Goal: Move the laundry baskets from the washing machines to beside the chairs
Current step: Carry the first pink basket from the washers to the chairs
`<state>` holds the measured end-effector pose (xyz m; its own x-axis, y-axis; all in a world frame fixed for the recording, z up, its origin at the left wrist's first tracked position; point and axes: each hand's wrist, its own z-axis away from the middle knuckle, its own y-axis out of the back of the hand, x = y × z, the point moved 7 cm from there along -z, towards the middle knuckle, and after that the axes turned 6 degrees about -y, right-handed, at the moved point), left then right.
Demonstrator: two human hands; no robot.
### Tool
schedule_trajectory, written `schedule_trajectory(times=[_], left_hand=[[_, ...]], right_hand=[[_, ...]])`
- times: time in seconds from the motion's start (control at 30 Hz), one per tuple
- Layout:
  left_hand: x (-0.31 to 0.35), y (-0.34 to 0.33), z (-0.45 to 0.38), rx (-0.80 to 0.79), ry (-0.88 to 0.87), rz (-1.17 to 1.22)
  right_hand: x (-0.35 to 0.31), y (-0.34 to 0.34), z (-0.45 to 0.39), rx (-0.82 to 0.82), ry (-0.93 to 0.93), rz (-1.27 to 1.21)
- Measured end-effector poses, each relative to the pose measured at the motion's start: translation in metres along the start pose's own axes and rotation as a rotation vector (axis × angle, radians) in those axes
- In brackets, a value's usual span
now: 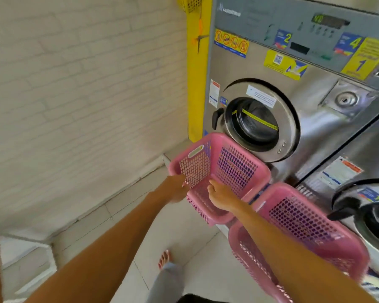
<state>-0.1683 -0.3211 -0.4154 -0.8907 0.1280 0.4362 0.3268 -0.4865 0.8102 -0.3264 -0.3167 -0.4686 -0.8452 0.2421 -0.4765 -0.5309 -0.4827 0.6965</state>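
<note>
Two pink plastic laundry baskets with holes are seen before two big silver washing machines point(315, 88). The far basket point(219, 171) is tipped, its long side running from near to far. Its near rim is gripped by both hands, left point(175, 189) and right point(220, 197). The second basket point(304, 228) sits just beside it, under the right arm.

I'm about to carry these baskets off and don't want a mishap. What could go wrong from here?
1. Both hands, left and right, grip only the near rim of the far basket, so it may tip as it is carried.
2. The near basket sits right beside it under the right arm, so a swing could knock it.
3. The bare foot is on smooth floor tile; a slip or dropped basket could hurt.
</note>
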Motion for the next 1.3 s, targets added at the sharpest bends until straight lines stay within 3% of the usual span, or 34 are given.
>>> schedule_trajectory(times=[0.3, 0.57, 0.83, 1.0, 1.13, 1.3], left_hand=[[-0.037, 0.000, -0.064, -0.201, -0.098, 0.024], [-0.050, -0.011, -0.116, -0.384, -0.120, 0.036], [-0.066, 0.017, -0.184, -0.314, 0.009, 0.041], [-0.071, 0.008, -0.223, -0.339, 0.026, 0.043], [-0.069, -0.007, -0.259, -0.382, -0.040, -0.041], [-0.092, -0.018, -0.331, -0.270, -0.018, -0.068]], right_hand=[[0.019, -0.018, -0.037, 0.019, -0.312, -0.172], [0.068, -0.012, -0.061, 0.110, -0.477, -0.269], [0.111, -0.028, -0.102, 0.146, -0.634, -0.378], [0.114, -0.013, -0.108, 0.247, -0.687, -0.479], [0.134, -0.005, -0.119, 0.391, -0.745, -0.399], [0.163, -0.022, -0.127, 0.482, -0.916, -0.414]])
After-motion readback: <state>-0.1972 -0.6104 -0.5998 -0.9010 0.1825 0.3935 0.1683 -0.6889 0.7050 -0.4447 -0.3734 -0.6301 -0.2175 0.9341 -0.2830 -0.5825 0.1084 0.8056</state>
